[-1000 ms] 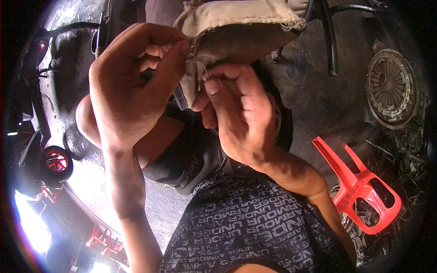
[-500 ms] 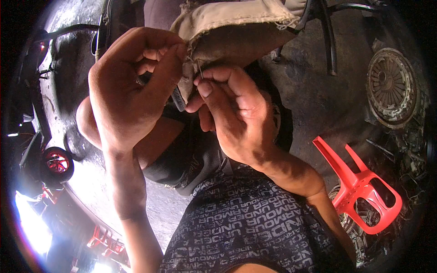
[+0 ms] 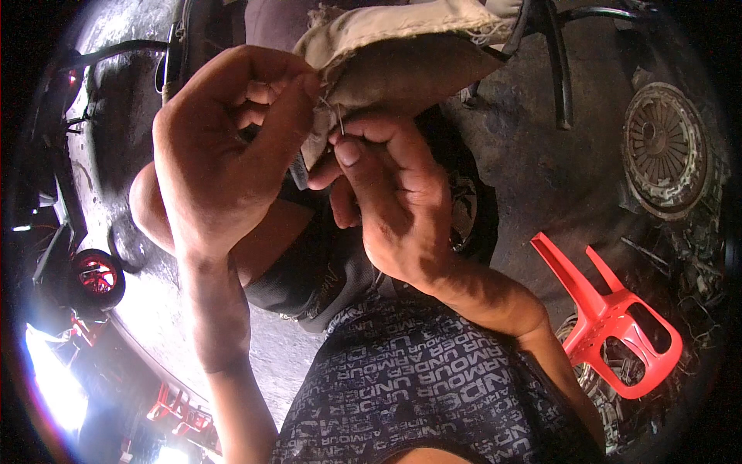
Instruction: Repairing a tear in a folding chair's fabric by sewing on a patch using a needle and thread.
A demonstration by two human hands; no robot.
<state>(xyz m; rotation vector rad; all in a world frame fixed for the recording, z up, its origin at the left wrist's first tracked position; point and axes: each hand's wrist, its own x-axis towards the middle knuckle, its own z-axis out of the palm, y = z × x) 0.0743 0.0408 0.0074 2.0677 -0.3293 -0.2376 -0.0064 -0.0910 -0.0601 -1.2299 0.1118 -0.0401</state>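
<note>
My right hand (image 3: 394,197) pinches a thin needle (image 3: 341,120) between thumb and index finger, with the needle standing nearly upright. Just behind it is a brown-and-beige piece of heavy cloth (image 3: 410,73) with a frayed, pale edge. My left hand (image 3: 228,147) is closed in a pinch at the cloth's left corner, thumb against index finger. What those left fingertips hold is too small to make out. A faint thread-like strand shows between the left fingertips and the needle. The two hands are apart, with the cloth's corner between them.
A red plastic chair (image 3: 595,321) lies tipped over at the right. Beyond it, a round metal clutch-like disc (image 3: 666,147) rests among scrap parts. Black metal legs (image 3: 558,69) stand at the upper right. A small wheel with a red hub (image 3: 98,278) is at the left.
My right hand has shifted slightly left and down, still pinching the needle. The left hand has barely moved, and the cloth has shifted only slightly.
</note>
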